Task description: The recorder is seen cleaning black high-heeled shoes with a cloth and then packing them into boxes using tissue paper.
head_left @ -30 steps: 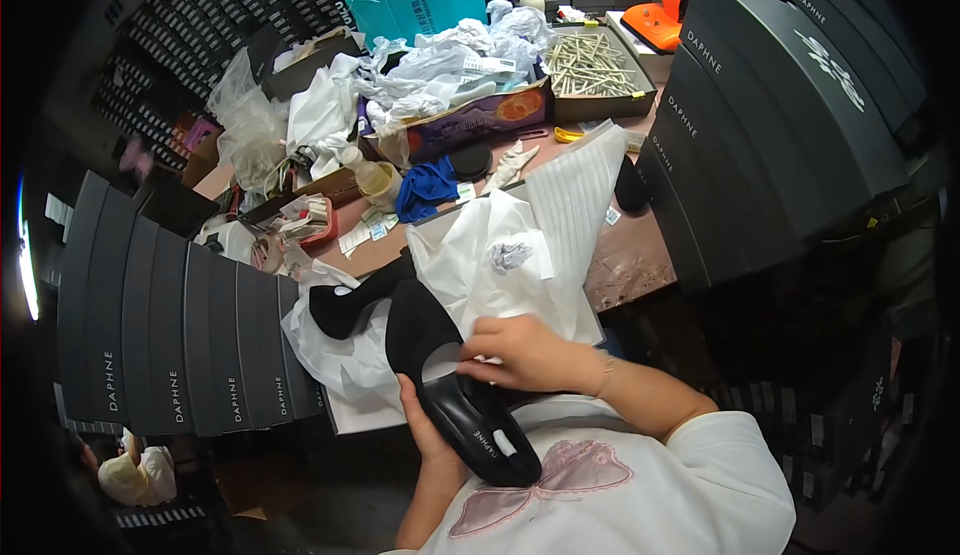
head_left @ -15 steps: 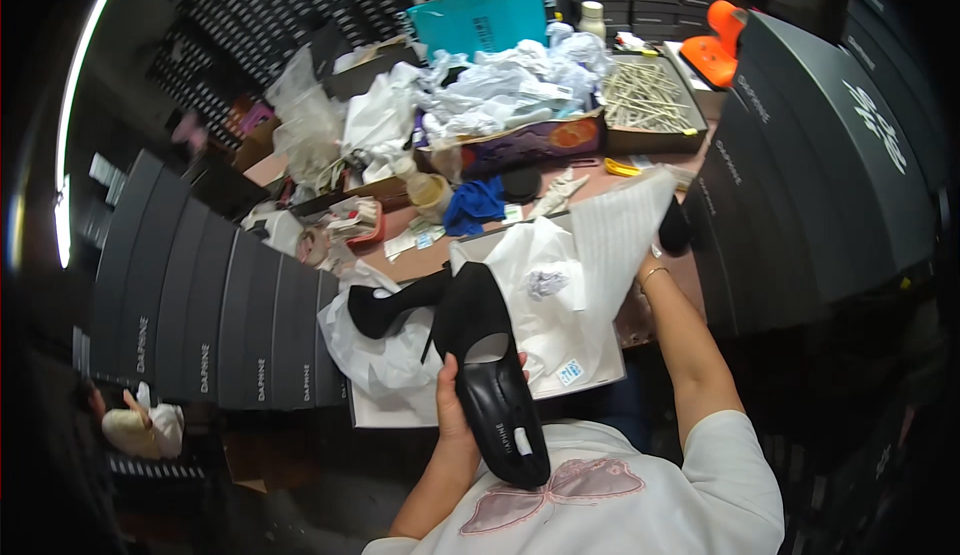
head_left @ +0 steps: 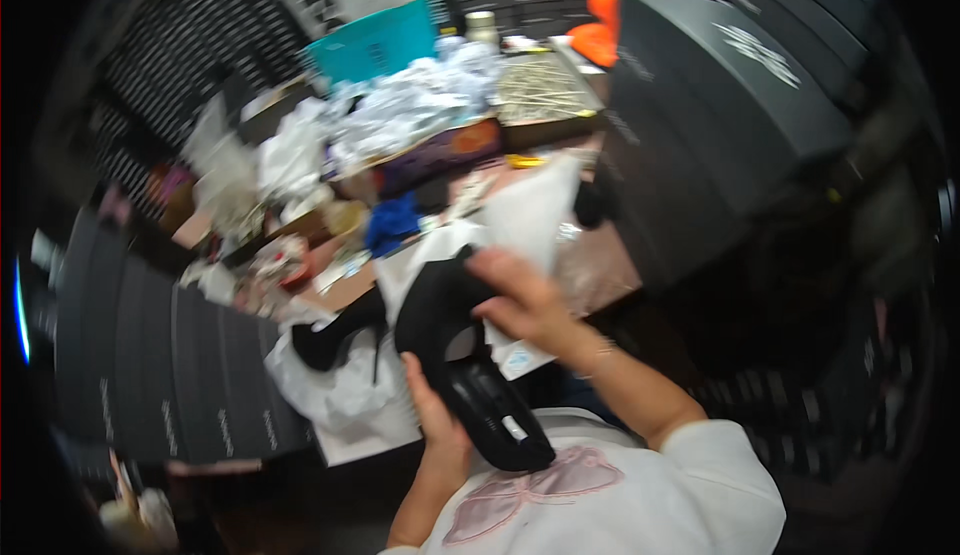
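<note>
My left hand grips a black high-heeled shoe by its side, with the open top and black insole facing up. My right hand is at the toe end, fingers curled round a dark shape that blurs into the black toe; whether it is a separate thing I cannot make out. A second black heel lies on white tissue paper in an open white box in front of me. More white paper stands up at the box's right side.
Stacked dark shoe boxes flank me on the left and right. Behind the open box are a blue cloth, a carton of crumpled paper, a tray of thin pale sticks and an orange object.
My right hand has come from beyond the paper on the right to the shoe's toe. My left hand still holds the shoe. The whole view has shifted and blurred.
</note>
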A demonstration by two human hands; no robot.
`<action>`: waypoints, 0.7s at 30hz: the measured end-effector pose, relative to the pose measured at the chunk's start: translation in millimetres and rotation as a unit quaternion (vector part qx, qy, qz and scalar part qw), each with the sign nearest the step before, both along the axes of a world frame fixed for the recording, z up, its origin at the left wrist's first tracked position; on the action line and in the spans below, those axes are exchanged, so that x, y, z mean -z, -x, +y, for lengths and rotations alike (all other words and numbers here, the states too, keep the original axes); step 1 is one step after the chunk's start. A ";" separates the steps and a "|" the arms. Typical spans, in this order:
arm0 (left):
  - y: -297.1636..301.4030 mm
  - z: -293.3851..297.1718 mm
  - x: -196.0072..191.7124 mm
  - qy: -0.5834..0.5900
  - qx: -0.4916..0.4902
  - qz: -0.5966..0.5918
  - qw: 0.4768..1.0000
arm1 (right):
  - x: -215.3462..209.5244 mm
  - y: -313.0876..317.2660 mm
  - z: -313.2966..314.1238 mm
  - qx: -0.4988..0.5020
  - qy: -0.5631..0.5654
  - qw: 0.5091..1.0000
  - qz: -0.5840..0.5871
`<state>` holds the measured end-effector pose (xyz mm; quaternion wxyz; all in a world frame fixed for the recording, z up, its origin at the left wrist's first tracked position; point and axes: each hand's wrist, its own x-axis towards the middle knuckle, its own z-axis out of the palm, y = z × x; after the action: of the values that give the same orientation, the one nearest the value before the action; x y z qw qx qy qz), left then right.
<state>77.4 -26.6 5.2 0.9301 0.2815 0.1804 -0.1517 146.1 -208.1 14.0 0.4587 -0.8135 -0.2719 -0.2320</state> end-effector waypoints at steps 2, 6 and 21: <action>2.9 -3.8 0.9 0.021 -0.043 -0.019 0.999 | 3.5 7.5 35.6 -0.021 -0.024 0.999 0.019; 7.8 -4.2 -8.6 -0.104 -0.057 -0.012 0.993 | 12.0 -1.5 25.2 -0.046 -0.073 0.996 -0.005; 12.2 16.9 13.5 -0.122 0.044 -0.084 0.988 | -19.9 8.6 5.3 -0.005 0.173 0.935 -0.311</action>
<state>65.3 -9.6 -8.3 0.8933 0.4118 0.1065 -0.1452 137.5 -202.9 33.9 0.2047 -0.7663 -0.4412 -0.4199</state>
